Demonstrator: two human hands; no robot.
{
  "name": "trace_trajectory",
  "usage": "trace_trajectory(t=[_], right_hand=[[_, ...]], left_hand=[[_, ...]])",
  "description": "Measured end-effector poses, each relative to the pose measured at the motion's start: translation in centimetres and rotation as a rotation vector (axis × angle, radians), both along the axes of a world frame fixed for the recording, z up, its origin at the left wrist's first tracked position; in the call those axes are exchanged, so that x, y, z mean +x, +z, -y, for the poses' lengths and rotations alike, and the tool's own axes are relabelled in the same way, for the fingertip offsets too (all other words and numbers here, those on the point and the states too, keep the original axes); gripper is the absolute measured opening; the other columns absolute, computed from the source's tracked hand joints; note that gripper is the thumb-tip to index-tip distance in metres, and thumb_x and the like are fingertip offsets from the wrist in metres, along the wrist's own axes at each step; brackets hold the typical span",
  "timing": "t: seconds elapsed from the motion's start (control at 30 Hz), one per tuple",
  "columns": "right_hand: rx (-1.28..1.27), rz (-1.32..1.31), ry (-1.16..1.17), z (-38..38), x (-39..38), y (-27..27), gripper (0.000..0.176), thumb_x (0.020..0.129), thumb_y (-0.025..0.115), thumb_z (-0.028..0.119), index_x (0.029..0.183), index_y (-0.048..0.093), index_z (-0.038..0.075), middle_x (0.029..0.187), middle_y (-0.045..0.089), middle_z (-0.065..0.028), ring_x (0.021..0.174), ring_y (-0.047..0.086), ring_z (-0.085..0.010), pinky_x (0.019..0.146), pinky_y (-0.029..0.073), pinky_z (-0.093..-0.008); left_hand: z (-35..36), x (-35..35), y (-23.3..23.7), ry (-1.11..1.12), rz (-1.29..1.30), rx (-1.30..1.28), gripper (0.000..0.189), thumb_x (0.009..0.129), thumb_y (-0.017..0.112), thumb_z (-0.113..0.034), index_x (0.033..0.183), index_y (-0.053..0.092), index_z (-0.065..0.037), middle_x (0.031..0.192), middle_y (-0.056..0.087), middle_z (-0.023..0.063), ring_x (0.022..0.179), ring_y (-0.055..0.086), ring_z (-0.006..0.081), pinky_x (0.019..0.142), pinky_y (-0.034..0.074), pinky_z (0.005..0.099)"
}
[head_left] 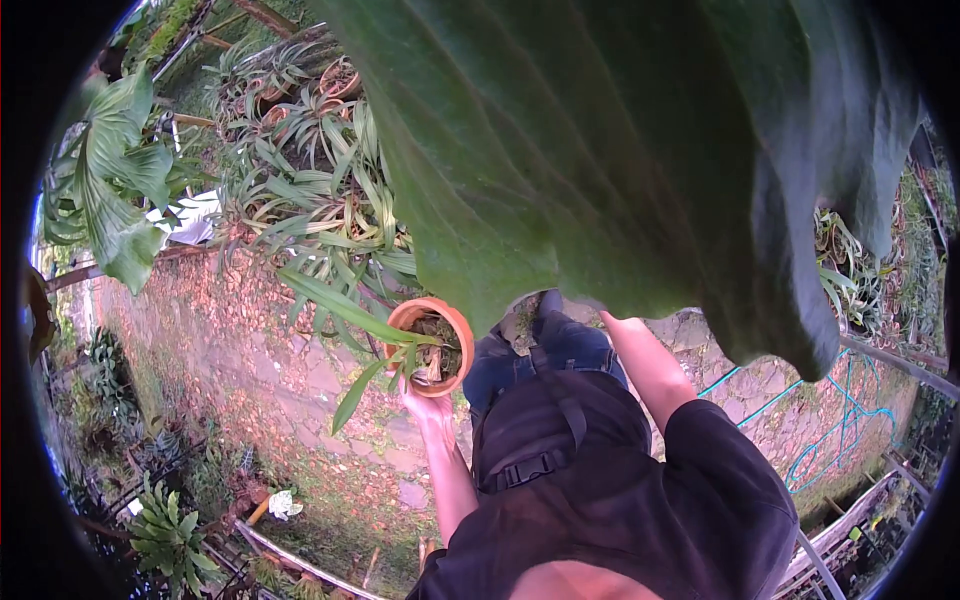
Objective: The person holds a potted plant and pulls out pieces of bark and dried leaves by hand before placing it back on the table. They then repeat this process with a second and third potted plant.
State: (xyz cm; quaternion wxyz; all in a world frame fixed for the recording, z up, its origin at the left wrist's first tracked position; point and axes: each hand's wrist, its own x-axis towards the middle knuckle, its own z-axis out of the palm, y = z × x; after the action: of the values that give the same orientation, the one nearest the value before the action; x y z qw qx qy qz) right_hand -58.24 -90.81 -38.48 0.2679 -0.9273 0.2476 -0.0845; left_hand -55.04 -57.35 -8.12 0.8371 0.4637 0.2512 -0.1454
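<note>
My left hand [427, 402] is wrapped round the lower side of an orange clay pot [463, 330]. The pot holds dark soil and a plant [340, 302] with long green leaves that stick out to the left. My right forearm reaches up on the right, and a huge green leaf [560, 150] close to the camera hides my right hand. Whatever that hand touches cannot be seen.
Several potted plants [320, 190] with narrow leaves crowd the upper left. Beyond them hangs a broad leaf [120, 170]. A teal hose [850, 410] lies looped on the paved ground at right. Metal rails [900, 370] and more plants line the right edge.
</note>
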Motion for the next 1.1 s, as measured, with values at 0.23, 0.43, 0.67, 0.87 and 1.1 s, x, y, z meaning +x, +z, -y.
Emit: trace_trajectory(t=[0.23,0.43,0.67,0.87,1.1], right_hand=[[0.027,-0.877,-0.045,3.8,-7.3,16.5,0.035,0.088,0.061,0.03,0.109,0.067,0.003,0.111,0.068,-0.022,0.107,0.067,-0.0352,0.089,0.054,-0.0443],[0.431,-0.133,-0.177,1.0,-7.3,13.7,0.028,0.076,0.077,0.023,0.097,0.07,0.006,0.105,0.065,-0.02,0.105,0.064,-0.0354,0.092,0.052,-0.0433],[0.403,0.078,-0.295,-5.4,-2.8,11.1,0.024,0.078,0.074,0.015,0.099,0.069,0.002,0.118,0.059,-0.0235,0.106,0.061,-0.0404,0.093,0.051,-0.0469],[0.201,-0.189,-0.279,-6.1,-0.6,10.0,0.023,0.089,0.06,0.015,0.108,0.064,0.003,0.111,0.061,-0.0261,0.095,0.064,-0.0412,0.087,0.053,-0.0475],[0.227,-0.13,-0.404,-6.2,0.3,9.7,0.022,0.091,0.058,0.017,0.106,0.064,0.003,0.111,0.061,-0.026,0.095,0.064,-0.0412,0.087,0.053,-0.0482]], left_hand=[[-0.5,0.2,-0.2,0.01,-0.032,-0.04,0.056,0.101,0.047,-0.041,0.147,0.038,-0.009,0.143,0.048,0.0158,0.127,0.053,0.0346,0.103,0.048,0.0577],[-0.5,0.6,-0.6,-0.059,-0.075,0.017,0.06,0.102,0.043,-0.046,0.148,0.035,-0.01,0.142,0.049,0.0146,0.125,0.054,0.0346,0.095,0.054,0.0532],[-0.8,0.6,-2.1,-0.094,-0.048,-0.008,0.064,0.103,0.039,-0.054,0.149,0.033,-0.011,0.145,0.045,0.0151,0.128,0.053,0.0346,0.098,0.052,0.0561],[0.1,1.5,-0.2,-0.102,-0.08,0.048,0.052,0.104,0.039,-0.042,0.143,0.041,-0.008,0.137,0.052,0.0136,0.119,0.058,0.0297,0.095,0.054,0.0475],[0.2,5.1,1.3,-0.242,-0.083,0.045,0.054,0.104,0.039,-0.039,0.147,0.038,-0.007,0.144,0.047,0.016,0.128,0.052,0.034,0.102,0.049,0.0538]])
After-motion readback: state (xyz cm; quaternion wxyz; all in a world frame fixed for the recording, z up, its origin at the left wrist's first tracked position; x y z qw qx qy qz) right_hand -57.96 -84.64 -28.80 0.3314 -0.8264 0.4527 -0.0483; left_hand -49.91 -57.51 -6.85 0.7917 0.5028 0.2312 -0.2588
